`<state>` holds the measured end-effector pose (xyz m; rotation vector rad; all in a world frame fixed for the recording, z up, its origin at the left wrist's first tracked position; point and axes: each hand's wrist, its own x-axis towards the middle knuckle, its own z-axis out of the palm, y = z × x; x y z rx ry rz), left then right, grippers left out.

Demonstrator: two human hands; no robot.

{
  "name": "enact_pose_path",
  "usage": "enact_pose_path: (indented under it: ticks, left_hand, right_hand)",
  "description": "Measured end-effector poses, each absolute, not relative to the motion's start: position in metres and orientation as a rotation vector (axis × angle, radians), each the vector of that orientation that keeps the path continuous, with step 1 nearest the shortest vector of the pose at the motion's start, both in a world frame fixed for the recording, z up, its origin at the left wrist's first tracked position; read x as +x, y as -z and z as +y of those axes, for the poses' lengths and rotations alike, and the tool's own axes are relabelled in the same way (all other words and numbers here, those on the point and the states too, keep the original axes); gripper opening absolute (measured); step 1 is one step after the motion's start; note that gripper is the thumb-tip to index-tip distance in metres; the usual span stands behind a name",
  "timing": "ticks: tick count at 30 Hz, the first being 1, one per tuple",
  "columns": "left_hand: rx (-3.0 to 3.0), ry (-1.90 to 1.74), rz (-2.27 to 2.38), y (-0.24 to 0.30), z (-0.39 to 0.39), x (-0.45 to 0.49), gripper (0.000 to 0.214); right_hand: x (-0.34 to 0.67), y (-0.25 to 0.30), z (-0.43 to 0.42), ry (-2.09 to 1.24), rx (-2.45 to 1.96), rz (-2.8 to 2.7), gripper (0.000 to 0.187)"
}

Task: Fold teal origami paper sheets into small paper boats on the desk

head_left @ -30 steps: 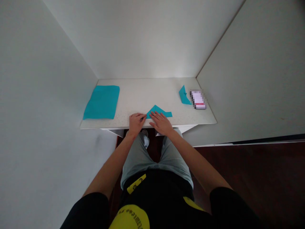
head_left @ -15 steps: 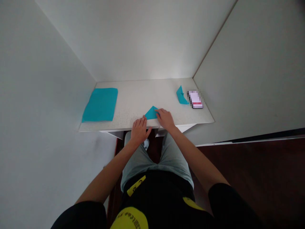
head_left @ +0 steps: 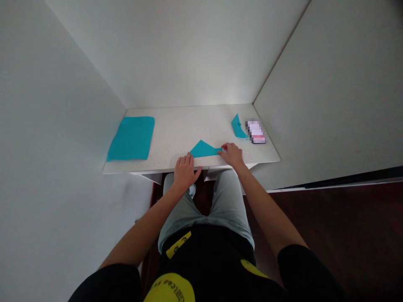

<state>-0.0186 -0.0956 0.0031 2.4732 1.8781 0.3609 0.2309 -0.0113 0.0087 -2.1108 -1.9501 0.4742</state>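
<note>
A blue folded paper [head_left: 202, 149] lies near the front edge of the white table, with a peak in its middle and a long flap reaching to the right. My left hand [head_left: 185, 171] rests flat over the table edge, fingers stretched out, fingertips at the paper's left corner. At the other end, my right hand [head_left: 232, 154] has its fingers closed on the tip of the right flap. Farther right lies a second folded blue paper shape [head_left: 237, 127], pointed at its ends; neither hand touches it.
A stack of blue paper sheets [head_left: 132, 138] lies on the left of the white table [head_left: 185, 121]. On the right is a phone [head_left: 256, 131], partly pixelated, beside the folded shape. Walls close in the table at the back and on both sides.
My right hand has moved right, from the middle of the folded paper to its right end. The right part of the paper now shows. My left hand has stayed in place.
</note>
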Motion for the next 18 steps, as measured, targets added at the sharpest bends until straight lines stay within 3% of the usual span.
enact_pose_path:
  ticks: [3, 10, 15, 18]
  left_hand:
    - [2.481, -0.355, 1.881, -0.003, -0.096, -0.019, 0.066]
    - [2.465, -0.334, 1.893, -0.005, -0.095, -0.018, 0.064]
    - [2.457, -0.323, 1.891, -0.007, -0.095, -0.018, 0.062]
    - [2.456, -0.314, 1.898, -0.007, -0.096, -0.018, 0.061]
  right_hand:
    - [0.229, -0.012, -0.008, -0.516, -2.115, -1.952, 0.037]
    - [0.231, -0.014, 0.003, -0.553, -2.094, -2.031, 0.023]
    - [0.229, -0.008, -0.001, -0.641, -1.957, -1.998, 0.047]
    - [0.228, -0.003, -0.012, -0.461, -1.873, -2.119, 0.035]
